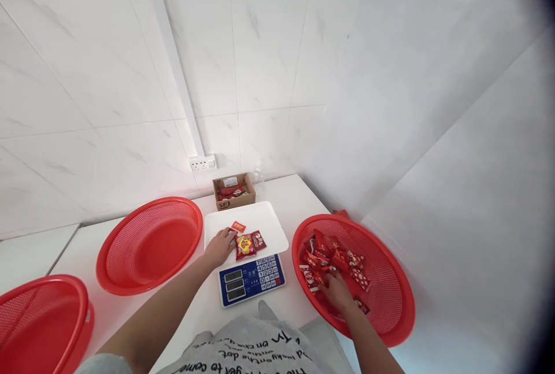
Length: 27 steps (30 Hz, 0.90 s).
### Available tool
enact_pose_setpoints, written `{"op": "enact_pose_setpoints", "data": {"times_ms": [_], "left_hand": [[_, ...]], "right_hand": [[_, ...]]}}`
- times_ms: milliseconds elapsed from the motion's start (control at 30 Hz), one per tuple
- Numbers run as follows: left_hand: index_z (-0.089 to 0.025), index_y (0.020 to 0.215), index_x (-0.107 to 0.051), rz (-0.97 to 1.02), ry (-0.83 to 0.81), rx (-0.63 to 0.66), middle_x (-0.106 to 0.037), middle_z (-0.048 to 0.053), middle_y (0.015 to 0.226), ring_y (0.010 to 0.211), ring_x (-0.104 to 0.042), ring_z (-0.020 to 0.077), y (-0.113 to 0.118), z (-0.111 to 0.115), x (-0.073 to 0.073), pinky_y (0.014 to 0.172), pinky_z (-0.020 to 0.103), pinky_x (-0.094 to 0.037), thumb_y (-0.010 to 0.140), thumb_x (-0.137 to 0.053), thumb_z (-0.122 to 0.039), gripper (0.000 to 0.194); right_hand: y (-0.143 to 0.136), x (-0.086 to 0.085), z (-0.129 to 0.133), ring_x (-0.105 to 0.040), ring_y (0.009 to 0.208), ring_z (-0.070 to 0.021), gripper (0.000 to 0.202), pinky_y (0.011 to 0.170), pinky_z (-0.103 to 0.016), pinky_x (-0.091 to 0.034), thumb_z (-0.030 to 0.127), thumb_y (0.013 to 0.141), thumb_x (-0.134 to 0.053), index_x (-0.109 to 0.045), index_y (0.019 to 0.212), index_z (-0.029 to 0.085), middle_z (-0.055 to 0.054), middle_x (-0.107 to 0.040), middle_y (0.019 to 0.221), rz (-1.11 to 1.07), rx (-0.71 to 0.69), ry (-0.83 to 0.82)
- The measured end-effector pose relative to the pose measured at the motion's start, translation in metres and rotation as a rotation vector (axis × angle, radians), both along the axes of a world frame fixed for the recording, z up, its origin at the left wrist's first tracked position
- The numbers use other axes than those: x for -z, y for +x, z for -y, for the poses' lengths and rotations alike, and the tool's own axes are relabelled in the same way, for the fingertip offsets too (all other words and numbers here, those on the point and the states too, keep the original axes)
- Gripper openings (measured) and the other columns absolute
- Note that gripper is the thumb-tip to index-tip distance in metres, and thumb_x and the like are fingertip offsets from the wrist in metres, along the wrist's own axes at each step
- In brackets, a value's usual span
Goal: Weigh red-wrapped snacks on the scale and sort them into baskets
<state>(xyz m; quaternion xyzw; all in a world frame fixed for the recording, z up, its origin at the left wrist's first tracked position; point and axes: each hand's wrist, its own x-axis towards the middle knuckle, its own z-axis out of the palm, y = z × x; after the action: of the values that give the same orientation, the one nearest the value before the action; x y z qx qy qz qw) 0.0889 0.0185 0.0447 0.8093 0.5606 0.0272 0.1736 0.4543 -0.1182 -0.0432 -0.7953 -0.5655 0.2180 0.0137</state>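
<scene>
My left hand [220,245] rests over the white weighing tray [274,221] of a digital scale. Its fingers reach out onto the edge of a few wrapped snack packets. Beside the fingertips lie a red and yellow packet [245,245], a dark red packet [259,240] and a small red packet [238,226]. My right hand [336,291] is down inside the right-hand red basket [394,304], touching a pile of red snack packets [333,254]. Its fingertips are partly hidden among them, so I cannot make out whether it grips one.
The scale's blue keypad panel [252,280] faces me. Behind the tray stands a cardboard box [234,202] holding more red packets. To the left are a red mesh basket [151,244] and another red basket [80,304] nearer me. A tiled wall [269,62] with a socket [203,163] borders the table.
</scene>
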Motion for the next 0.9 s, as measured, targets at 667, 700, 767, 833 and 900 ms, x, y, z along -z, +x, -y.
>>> {"op": "enact_pose_setpoints", "data": {"times_ms": [667, 700, 767, 833, 900], "left_hand": [[-0.014, 0.132, -0.048, -0.129, 0.242, -0.367, -0.038, 0.017, 0.147, 0.14, -0.022, 0.0359, -0.086, 0.023, -0.022, 0.109, 0.056, -0.026, 0.089, -0.039, -0.033, 0.048], [-0.016, 0.131, -0.049, -0.109, 0.223, -0.272, -0.039, 0.015, 0.146, 0.14, -0.023, 0.0341, -0.072, 0.024, -0.017, 0.11, 0.053, -0.025, 0.088, -0.042, -0.034, 0.048], [-0.019, 0.133, -0.047, -0.059, 0.16, -0.092, -0.039, 0.014, 0.147, 0.14, -0.024, 0.0328, -0.039, 0.026, -0.007, 0.111, 0.051, -0.024, 0.087, -0.046, -0.038, 0.051], [-0.02, 0.138, -0.04, -0.015, 0.075, 0.05, -0.034, 0.014, 0.15, 0.141, -0.022, 0.0316, -0.008, 0.028, -0.003, 0.112, 0.05, -0.023, 0.086, -0.047, -0.042, 0.056], [-0.021, 0.141, -0.036, -0.007, -0.008, 0.122, -0.028, 0.014, 0.153, 0.142, -0.019, 0.0324, 0.017, 0.027, -0.003, 0.112, 0.05, -0.022, 0.085, -0.049, -0.045, 0.062]], "right_hand": [[0.0, 0.004, -0.002, -0.055, 0.115, -0.0287, 0.031, 0.096, -0.032, -0.039, 0.027, 0.081, -0.053, -0.066, 0.105, 0.011, -0.02, -0.052, 0.13, 0.008, 0.017, -0.03], [0.0, 0.003, -0.002, -0.056, 0.113, -0.0285, 0.03, 0.095, -0.032, -0.039, 0.027, 0.08, -0.054, -0.067, 0.103, 0.012, -0.019, -0.053, 0.129, 0.008, 0.016, -0.03], [0.001, 0.003, -0.002, -0.057, 0.111, -0.0277, 0.03, 0.094, -0.031, -0.04, 0.026, 0.08, -0.054, -0.067, 0.103, 0.012, -0.019, -0.056, 0.126, 0.004, 0.016, -0.032], [0.001, 0.002, -0.002, -0.058, 0.112, -0.0272, 0.03, 0.094, -0.03, -0.04, 0.026, 0.08, -0.054, -0.067, 0.103, 0.011, -0.019, -0.056, 0.126, 0.007, 0.019, -0.029], [0.001, 0.001, -0.002, -0.057, 0.113, -0.0271, 0.03, 0.095, -0.03, -0.039, 0.026, 0.08, -0.055, -0.067, 0.103, 0.011, -0.019, -0.055, 0.128, 0.01, 0.021, -0.026]]}}
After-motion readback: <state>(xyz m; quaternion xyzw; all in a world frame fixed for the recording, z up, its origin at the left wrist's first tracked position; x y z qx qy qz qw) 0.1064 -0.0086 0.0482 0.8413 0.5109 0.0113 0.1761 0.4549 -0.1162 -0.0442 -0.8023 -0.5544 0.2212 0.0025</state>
